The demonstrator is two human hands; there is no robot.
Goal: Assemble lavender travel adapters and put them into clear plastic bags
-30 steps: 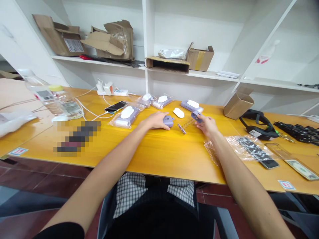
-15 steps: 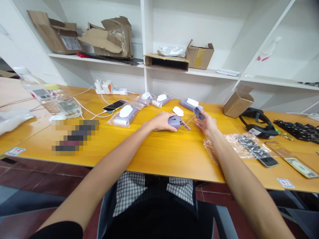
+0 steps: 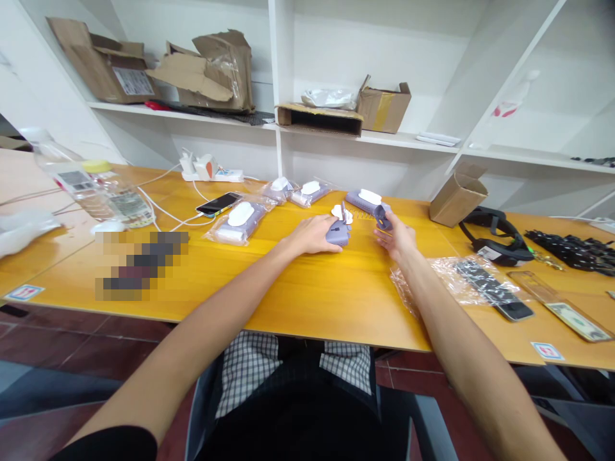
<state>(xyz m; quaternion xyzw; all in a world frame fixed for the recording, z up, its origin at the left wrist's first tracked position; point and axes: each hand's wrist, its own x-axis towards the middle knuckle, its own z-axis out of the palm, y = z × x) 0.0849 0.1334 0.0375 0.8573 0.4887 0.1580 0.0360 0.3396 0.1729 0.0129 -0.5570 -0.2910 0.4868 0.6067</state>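
Note:
My left hand is closed around a light purple plastic housing just above or on the table; I cannot tell which. A thin flap stands up at the housing's far end. In my right hand, fingers grip a small darker purple plastic piece. A clear, spring-like coil stretches between the two purple parts. Behind the housing lies a white oval piece, partly covered by the flap. A purple case with a white oval top rests just beyond my hands.
Several similar purple cases in clear bags lie to the left, near a phone on a cable. Plastic bottles stand far left. At right are a bagged phone, a black headset and a small carton. Shelves rise behind.
The flap on the housing has swung from pointing right to standing upright. The coil has shifted farther back and runs more level. Both hands keep nearly the same place.

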